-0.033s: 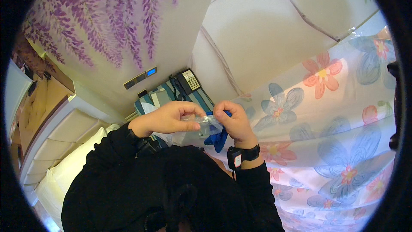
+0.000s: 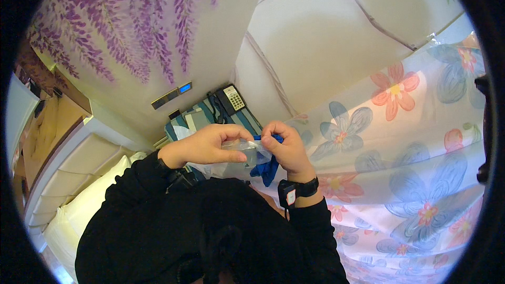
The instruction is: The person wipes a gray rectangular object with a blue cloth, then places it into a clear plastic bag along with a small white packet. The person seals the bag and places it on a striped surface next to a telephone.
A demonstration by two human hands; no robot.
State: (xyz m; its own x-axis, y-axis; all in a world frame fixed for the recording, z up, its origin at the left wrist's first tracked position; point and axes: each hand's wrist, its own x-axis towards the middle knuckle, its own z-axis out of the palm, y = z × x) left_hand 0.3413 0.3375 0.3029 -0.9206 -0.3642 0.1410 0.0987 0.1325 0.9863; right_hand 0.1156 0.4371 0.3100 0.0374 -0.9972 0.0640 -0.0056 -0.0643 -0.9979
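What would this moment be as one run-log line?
left hand: at clear plastic | right hand: pinching clear plastic | blue material: hanging by right hand | keypad phone: beyond hands

A boxy black strap-on device with a white face (image 2: 289, 195) sits at the right wrist (image 2: 301, 175). Just beyond it, the bare right hand (image 2: 287, 150) bends inward, thumb pressed toward its curled forefinger. Left of the device, the bare left hand (image 2: 208, 144) points rightward, thumb straight, forefinger arched apart from it. Long black fabric sleeves (image 2: 311, 229) end short of both hands, the right cuff below the device.
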